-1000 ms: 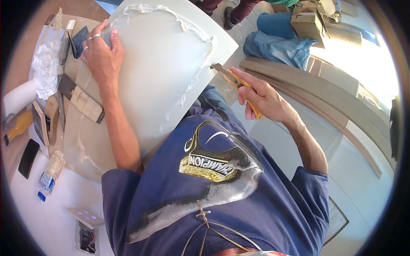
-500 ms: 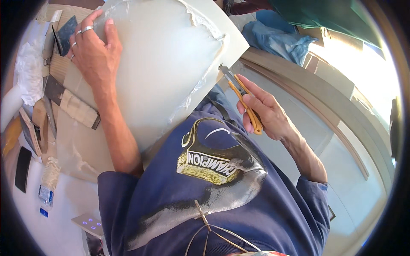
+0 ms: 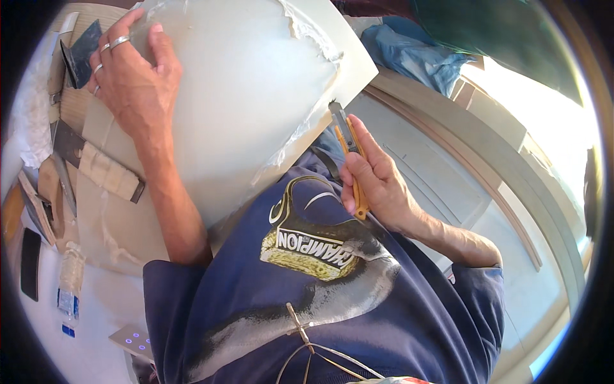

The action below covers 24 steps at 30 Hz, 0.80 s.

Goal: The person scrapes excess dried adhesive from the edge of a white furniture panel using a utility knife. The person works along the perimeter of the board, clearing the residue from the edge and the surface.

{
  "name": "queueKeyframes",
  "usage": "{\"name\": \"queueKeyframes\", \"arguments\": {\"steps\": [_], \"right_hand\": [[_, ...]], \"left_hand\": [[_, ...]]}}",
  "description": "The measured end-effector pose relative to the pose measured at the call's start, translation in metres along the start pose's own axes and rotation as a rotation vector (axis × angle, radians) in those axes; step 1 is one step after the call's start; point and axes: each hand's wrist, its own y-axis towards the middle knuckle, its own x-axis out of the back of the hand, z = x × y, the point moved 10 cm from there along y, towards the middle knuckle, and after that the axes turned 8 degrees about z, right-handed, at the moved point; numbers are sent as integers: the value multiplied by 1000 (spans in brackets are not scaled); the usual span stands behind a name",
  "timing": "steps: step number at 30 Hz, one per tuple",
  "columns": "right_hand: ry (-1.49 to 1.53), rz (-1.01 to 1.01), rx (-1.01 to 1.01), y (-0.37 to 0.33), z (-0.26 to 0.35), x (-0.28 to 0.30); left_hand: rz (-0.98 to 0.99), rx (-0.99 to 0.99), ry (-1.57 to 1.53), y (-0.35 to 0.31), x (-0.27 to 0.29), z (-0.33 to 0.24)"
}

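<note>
The clock is read from the middle of the view. In the last second, the yellow utility knife (image 3: 350, 144) has turned more upright in the right hand (image 3: 387, 185), and its handle now points near six o'clock; the tip remains at the pale panel's (image 3: 224, 83) right edge. I judge that only the blade's angle is being changed, and the work at this edge is not finished. The right hand, at three o'clock, is closed around the knife. The left hand (image 3: 137, 77), at ten, is wide, with thumb and fingers parted, over the panel's left side; whether it presses, I cannot tell.

The panel spreads from eleven to one, and a ragged whitish ridge (image 3: 310, 35) follows its border. At nine lies a flat tool with a wrapped handle (image 3: 110, 171), and past eight a black phone (image 3: 30, 264). A blue plastic bag (image 3: 416, 54) is at one; long boards (image 3: 486, 144) curve between two and three.
</note>
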Motion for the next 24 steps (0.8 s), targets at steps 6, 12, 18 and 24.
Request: {"name": "queueKeyframes", "arguments": {"steps": [6,12,18,24], "right_hand": [[-27,-63,41,6,-13,-10],[147,-100,166,14,-24,-28],[45,-21,118,6,-14,2],[-120,8,38,-9,-2,20]], "left_hand": [[25,53,-93,-1,-4,10],[20,22,-52,-1,-4,8],[34,34,-83,-1,-7,19],[63,39,-131,-1,-15,28]]}}
